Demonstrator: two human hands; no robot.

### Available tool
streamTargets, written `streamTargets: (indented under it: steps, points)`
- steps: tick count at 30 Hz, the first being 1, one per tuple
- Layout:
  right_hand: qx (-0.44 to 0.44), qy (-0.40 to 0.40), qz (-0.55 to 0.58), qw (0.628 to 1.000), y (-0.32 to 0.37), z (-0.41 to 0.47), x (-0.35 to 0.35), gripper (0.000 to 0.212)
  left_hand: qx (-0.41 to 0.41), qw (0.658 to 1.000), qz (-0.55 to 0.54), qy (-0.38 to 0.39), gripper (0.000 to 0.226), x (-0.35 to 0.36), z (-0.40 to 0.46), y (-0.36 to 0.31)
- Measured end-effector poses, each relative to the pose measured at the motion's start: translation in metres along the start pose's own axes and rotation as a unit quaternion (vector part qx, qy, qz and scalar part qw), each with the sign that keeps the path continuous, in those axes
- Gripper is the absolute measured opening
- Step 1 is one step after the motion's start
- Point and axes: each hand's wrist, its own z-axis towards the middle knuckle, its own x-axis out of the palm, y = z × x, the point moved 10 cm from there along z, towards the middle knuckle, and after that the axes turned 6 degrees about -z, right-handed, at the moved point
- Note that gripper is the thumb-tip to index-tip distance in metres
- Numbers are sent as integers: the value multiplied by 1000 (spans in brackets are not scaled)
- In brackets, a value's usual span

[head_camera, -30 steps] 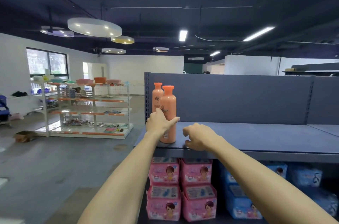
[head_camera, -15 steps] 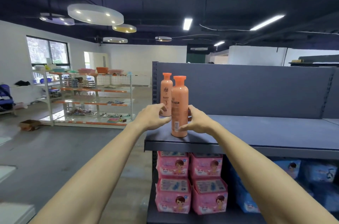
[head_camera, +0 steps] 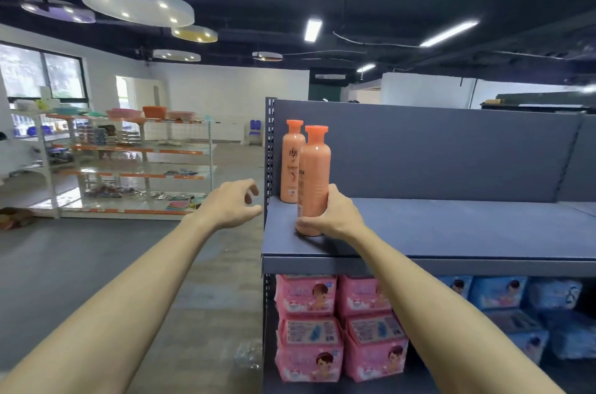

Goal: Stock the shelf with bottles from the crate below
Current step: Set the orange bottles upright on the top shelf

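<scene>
1. Two orange bottles stand upright on the grey shelf (head_camera: 451, 232), at its left end.
2. The front bottle (head_camera: 314, 174) sits near the shelf's front edge; the rear bottle (head_camera: 292, 164) stands just behind it and to the left, close to the back panel (head_camera: 435, 151), its printed label facing the camera.
3. The right hand (head_camera: 335, 217) has its grip closed around the base of the front bottle, thumb across the near side and fingers wrapped behind.
4. The left hand (head_camera: 230, 205) hovers off the shelf's left edge, apart from both bottles, its grip released with fingers loosely curled and nothing in it.
5. Below the shelf, pink packs (head_camera: 338, 326) are stacked at the left, with blue packs (head_camera: 506, 306) beside them to the right.
6. No crate shows in this view.
</scene>
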Motion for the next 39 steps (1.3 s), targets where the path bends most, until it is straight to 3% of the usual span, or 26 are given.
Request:
streamTargets:
  steps: [3, 7, 11, 18, 26, 39]
  points:
    - [1, -5, -8, 1000, 4, 3, 5, 68, -7, 1000, 2, 6, 32, 0, -1, 7]
    - [-31, 74, 73, 994, 3, 11, 6, 68, -15, 1000, 7, 5, 30, -6, -2, 6]
    - [-55, 105, 54, 991, 2, 12, 1, 57, -17, 999, 28, 6, 31, -4, -1, 0]
    - [-34, 40, -1, 999, 18, 19, 3, 67, -15, 998, 52, 9, 34, 8, 6, -19]
    - [20, -20, 17, 999, 25, 29, 11, 74, -17, 993, 118, -20, 43, 15, 13, -20]
    - [74, -80, -13, 994, 27, 61, 23, 78, -38, 992, 116, -20, 49, 22, 26, 21]
